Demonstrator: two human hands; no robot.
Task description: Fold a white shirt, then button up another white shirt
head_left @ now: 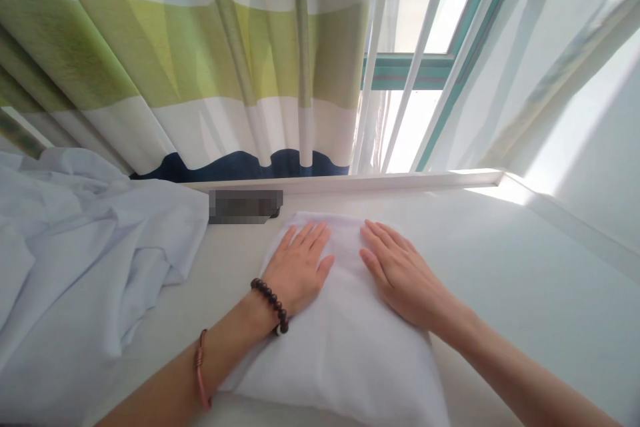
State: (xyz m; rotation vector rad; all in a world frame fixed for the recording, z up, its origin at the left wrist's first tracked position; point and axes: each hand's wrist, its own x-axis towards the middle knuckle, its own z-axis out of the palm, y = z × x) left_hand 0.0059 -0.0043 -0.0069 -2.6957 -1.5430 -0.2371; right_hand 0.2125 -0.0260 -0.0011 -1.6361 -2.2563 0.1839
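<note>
A folded white cloth (345, 347) lies on a white surface (525, 280) in front of me. My left hand (299, 267) rests flat on its upper left part, fingers stretched out and together. A dark bead bracelet and a reddish cord sit on that wrist and forearm. My right hand (400, 270) lies flat on the cloth's upper right part, fingers extended. Both palms press down on the cloth, and neither hand holds anything.
A crumpled pale sheet (75, 267) is heaped at the left. A striped green, white and navy curtain (200, 60) hangs behind. A window with white bars (415, 80) is at the back right. A blurred dark object (245, 207) sits by the sill.
</note>
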